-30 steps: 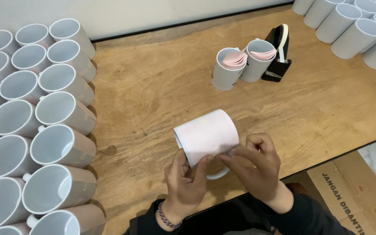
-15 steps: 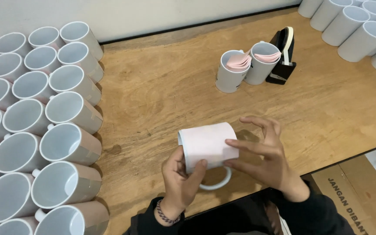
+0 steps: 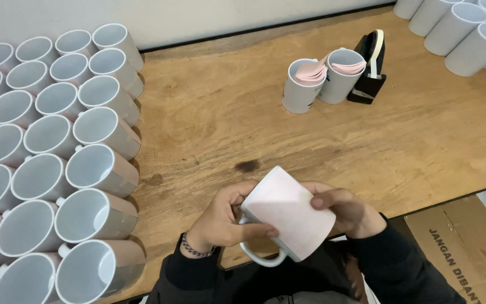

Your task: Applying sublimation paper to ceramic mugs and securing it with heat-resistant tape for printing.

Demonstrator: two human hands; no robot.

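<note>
- Currently, head view: both hands hold one white mug [image 3: 288,219] over the near edge of the wooden table [image 3: 220,112], tilted, its handle pointing down toward the person.
- Mug body is wrapped in a pale pink sheet [image 3: 285,211]; its inside cannot be seen from this angle.
- Left hand [image 3: 223,222] is clamped on the mug's left side, thumb laid across the lower edge of the sheet; a beaded bracelet [image 3: 193,247] sits on that wrist.
- Right hand [image 3: 344,211] grips the mug's right side, fingers pressed on the sheet's upper right edge.
- Two white cups [image 3: 322,79] stand upright, touching, at mid-table; each holds a bundle of pink slips [image 3: 311,72] that rise above the rim.
- Black tape dispenser [image 3: 369,70] stands just beside the right-hand cup, touching it.
- Left side: rows of white mugs [image 3: 52,163] lie on their sides, packed together, mouths toward the camera, all empty inside.
- Top right corner: more white mugs [image 3: 468,34], clustered; contents not visible.
- Cardboard box [image 3: 462,253] sits below the table edge at lower right.
</note>
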